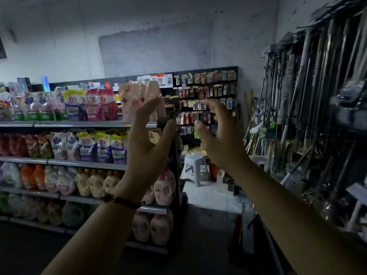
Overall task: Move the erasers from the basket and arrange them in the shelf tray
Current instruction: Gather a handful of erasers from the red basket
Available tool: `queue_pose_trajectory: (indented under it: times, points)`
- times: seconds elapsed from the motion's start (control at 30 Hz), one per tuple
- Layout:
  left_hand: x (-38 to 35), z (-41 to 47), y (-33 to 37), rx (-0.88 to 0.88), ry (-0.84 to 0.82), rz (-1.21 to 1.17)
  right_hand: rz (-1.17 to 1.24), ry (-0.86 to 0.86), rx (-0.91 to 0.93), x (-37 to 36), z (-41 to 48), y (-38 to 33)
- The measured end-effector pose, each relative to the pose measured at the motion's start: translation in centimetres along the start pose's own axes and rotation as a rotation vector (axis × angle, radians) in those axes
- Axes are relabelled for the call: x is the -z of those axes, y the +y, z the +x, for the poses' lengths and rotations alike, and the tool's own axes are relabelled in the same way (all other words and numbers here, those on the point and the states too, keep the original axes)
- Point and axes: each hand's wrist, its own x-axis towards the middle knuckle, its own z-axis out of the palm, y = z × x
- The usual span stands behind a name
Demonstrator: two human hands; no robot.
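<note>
Both my hands are raised in front of me in a dim shop aisle. My left hand [148, 139], with a bead bracelet on the wrist, has its fingers spread and curved, and it holds nothing. My right hand [216, 139] is raised beside it, about a hand's width away, with fingers apart and nothing in it. No erasers, basket or shelf tray can be made out in this view.
Shelves [59, 124] of detergent pouches and bottles fill the left. A pegboard [206, 92] of small hanging goods stands at the back. A white plastic stool [193, 165] sits on the floor behind my hands. Mops and brooms [309, 108] lean along the right wall.
</note>
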Motion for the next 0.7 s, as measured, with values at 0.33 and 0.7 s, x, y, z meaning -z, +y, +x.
queue_pose_trajectory:
  times: [0.33, 0.7]
  points:
    - [-8.1, 8.4, -26.3, 0.074, -0.444, 0.458, -0.592, -0.365, 0.013, -11.9, 11.9, 19.3]
    - [-30.5, 13.9, -49.1, 0.122, -0.763, 0.478, -0.725, -0.572, -0.284, -16.2, 18.9, 44.8]
